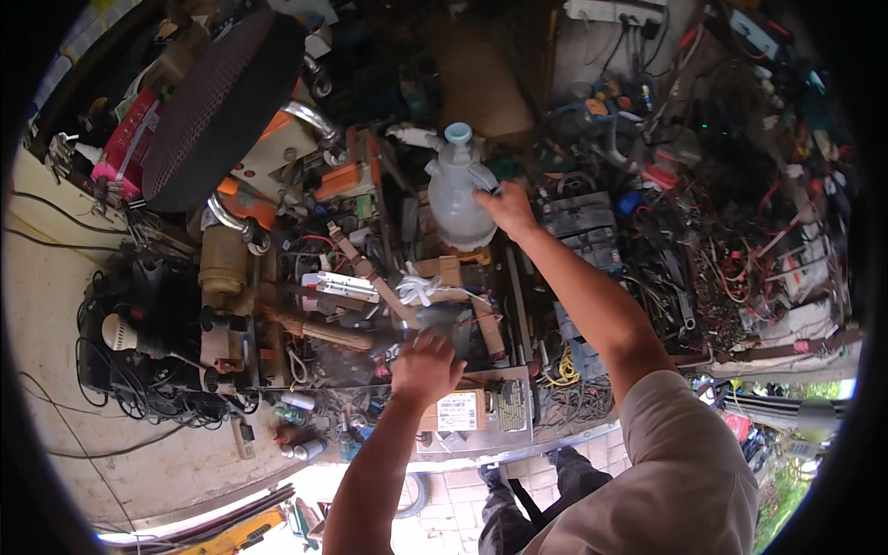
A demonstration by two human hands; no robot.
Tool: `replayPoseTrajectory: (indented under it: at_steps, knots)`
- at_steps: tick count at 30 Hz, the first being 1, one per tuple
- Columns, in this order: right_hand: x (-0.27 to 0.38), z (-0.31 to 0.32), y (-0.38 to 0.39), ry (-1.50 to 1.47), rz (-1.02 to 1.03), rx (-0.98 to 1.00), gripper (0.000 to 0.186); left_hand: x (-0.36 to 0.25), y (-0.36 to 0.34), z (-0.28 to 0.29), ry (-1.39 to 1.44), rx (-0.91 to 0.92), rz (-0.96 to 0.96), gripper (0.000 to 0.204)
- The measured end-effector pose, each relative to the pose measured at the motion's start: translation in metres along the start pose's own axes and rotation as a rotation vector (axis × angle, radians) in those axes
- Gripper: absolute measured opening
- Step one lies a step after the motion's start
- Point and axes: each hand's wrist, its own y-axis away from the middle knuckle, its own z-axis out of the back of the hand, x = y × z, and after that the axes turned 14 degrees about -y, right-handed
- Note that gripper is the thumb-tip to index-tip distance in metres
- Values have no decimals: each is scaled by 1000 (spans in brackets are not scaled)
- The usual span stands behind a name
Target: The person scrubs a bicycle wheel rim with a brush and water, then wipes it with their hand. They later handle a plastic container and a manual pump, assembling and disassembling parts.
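My right hand [507, 211] grips the far jug [457, 205], fingers curled, not yet released; left hand [427, 370] half-spread, can't tell its hold.

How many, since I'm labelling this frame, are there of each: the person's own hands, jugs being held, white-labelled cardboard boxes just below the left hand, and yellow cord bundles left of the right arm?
Left hand and right hand: 2
Grey jug: 1
White-labelled cardboard box: 1
Yellow cord bundle: 1
Total: 5
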Motion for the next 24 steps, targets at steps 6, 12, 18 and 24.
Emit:
replayPoseTrajectory:
  at_steps: [6, 12, 18, 24]
  knots:
    - [136, 158, 205, -58, 61, 8, 35, 10, 5, 2, 52, -143, -47, 30]
    - [204, 285, 423, -341, -29, -367, 20, -96, -11, 81, 1064, -199, 98, 48]
    - [220, 345, 633, -442, 11, -685, 17, -328, 47, 135, 1939, 455, 176, 75]
    - [227, 389, 794, -581, 61, -1043, 15, -502, 144, 173, 2349, 927, -194, 68]
